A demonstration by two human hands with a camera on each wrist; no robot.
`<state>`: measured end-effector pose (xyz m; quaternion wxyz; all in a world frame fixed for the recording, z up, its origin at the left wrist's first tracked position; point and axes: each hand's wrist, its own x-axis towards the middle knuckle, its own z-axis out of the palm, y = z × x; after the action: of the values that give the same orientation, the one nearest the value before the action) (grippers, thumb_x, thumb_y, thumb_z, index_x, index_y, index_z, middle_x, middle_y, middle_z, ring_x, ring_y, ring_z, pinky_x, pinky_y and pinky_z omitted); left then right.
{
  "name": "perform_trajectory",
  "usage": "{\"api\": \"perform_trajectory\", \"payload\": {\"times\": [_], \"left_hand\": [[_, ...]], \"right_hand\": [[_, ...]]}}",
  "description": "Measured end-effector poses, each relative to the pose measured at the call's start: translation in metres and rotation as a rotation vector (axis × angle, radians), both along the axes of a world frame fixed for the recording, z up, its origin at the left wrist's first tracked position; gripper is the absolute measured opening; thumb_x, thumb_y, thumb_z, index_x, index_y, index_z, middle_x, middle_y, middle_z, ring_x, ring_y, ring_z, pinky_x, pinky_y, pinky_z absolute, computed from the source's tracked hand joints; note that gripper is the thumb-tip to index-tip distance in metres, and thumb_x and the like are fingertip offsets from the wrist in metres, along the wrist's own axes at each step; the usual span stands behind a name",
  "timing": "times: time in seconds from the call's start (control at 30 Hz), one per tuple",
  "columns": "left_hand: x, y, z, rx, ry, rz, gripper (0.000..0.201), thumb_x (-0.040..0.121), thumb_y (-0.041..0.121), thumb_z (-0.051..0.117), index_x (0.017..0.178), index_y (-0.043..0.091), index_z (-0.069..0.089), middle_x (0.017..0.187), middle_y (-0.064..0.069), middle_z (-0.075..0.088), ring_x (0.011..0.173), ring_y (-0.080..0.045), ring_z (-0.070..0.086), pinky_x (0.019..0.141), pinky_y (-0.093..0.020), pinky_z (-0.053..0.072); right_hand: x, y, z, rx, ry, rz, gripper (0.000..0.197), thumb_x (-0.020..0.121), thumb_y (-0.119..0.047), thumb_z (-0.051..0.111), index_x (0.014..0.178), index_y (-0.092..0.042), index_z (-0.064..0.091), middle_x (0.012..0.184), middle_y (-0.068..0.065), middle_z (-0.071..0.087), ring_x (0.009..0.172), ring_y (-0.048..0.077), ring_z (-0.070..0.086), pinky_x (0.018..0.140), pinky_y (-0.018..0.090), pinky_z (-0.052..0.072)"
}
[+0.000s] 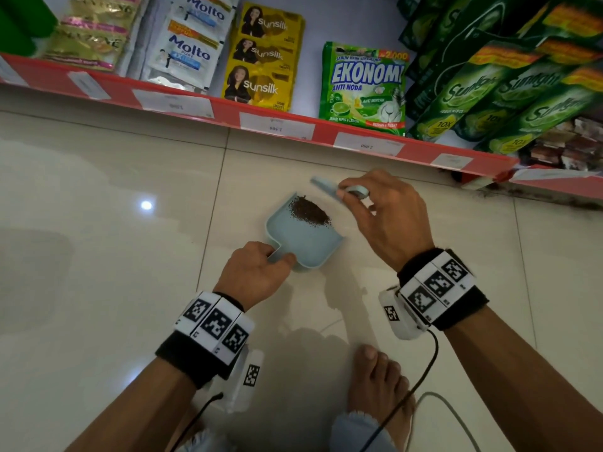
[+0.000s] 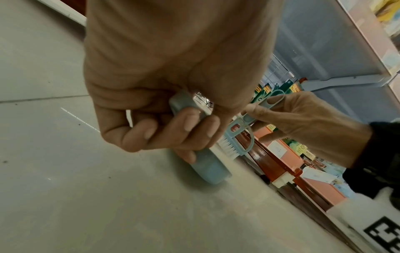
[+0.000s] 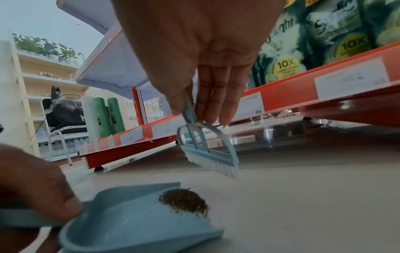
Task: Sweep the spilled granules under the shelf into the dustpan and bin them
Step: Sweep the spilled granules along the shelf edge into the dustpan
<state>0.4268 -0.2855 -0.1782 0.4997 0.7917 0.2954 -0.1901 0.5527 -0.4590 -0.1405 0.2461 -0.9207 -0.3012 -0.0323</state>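
A light blue dustpan (image 1: 295, 243) (image 3: 134, 222) lies on the tiled floor in front of the shelf. A pile of dark brown granules (image 1: 308, 211) (image 3: 184, 201) sits inside it near its front lip. My left hand (image 1: 257, 272) (image 2: 164, 130) grips the dustpan's handle (image 2: 203, 159). My right hand (image 1: 375, 207) (image 3: 194, 109) pinches the handle of a small light blue brush (image 1: 326, 187) (image 3: 210, 154), held in the air just beyond the dustpan's front edge, white bristles pointing down.
A red-edged bottom shelf (image 1: 293, 128) with price labels runs across the far side, stocked with sachets and green detergent pouches (image 1: 362, 89). Dark dirt lies along the shelf base at the right (image 1: 538, 194). My bare foot (image 1: 378, 386) and cables are near me.
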Motion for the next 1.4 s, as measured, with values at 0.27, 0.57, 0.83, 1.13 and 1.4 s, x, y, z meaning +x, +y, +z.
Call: {"api": "perform_trajectory", "payload": {"times": [0.27, 0.57, 0.83, 1.13, 1.4], "left_hand": [[-0.001, -0.002, -0.002, 0.007, -0.009, 0.021, 0.046, 0.090, 0.041, 0.064, 0.086, -0.004, 0.069, 0.083, -0.019, 0.073, 0.083, -0.032, 0.069, 0.077, -0.038, 0.053], [-0.001, -0.006, -0.003, 0.007, 0.003, 0.000, 0.041, 0.092, 0.042, 0.060, 0.074, 0.004, 0.063, 0.071, -0.007, 0.064, 0.073, -0.027, 0.061, 0.068, -0.029, 0.046], [-0.002, -0.010, -0.003, 0.013, 0.018, -0.005, 0.042, 0.092, 0.042, 0.059, 0.088, 0.003, 0.074, 0.087, -0.012, 0.075, 0.086, -0.029, 0.071, 0.087, -0.042, 0.056], [-0.004, -0.010, -0.009, 0.031, 0.050, 0.001, 0.040, 0.092, 0.044, 0.057, 0.093, 0.007, 0.072, 0.091, -0.011, 0.073, 0.091, -0.028, 0.068, 0.079, -0.032, 0.050], [-0.006, -0.009, -0.013, 0.012, 0.063, 0.020, 0.042, 0.091, 0.044, 0.057, 0.089, 0.004, 0.071, 0.080, -0.008, 0.069, 0.081, -0.026, 0.066, 0.072, -0.032, 0.049]], "right_hand": [[-0.005, 0.003, -0.005, -0.298, 0.109, 0.060, 0.031, 0.102, -0.041, 0.045, 0.106, -0.022, 0.068, 0.092, -0.001, 0.063, 0.080, 0.026, 0.062, 0.067, 0.036, 0.051], [-0.011, -0.001, -0.004, -0.032, -0.020, -0.046, 0.028, 0.100, -0.039, 0.052, 0.111, -0.022, 0.071, 0.099, -0.001, 0.070, 0.079, 0.023, 0.066, 0.061, 0.037, 0.055], [-0.014, -0.001, -0.015, -0.154, 0.117, 0.046, 0.028, 0.099, -0.046, 0.051, 0.108, -0.030, 0.072, 0.094, -0.007, 0.069, 0.078, 0.019, 0.065, 0.064, 0.035, 0.053], [0.004, 0.000, -0.007, -0.034, -0.015, -0.008, 0.024, 0.098, -0.043, 0.057, 0.107, -0.029, 0.073, 0.097, -0.007, 0.071, 0.079, 0.020, 0.067, 0.061, 0.037, 0.054], [0.000, -0.002, -0.014, -0.181, 0.267, 0.245, 0.025, 0.096, -0.044, 0.059, 0.113, -0.033, 0.074, 0.105, -0.014, 0.070, 0.091, 0.013, 0.065, 0.072, 0.038, 0.053]]}}
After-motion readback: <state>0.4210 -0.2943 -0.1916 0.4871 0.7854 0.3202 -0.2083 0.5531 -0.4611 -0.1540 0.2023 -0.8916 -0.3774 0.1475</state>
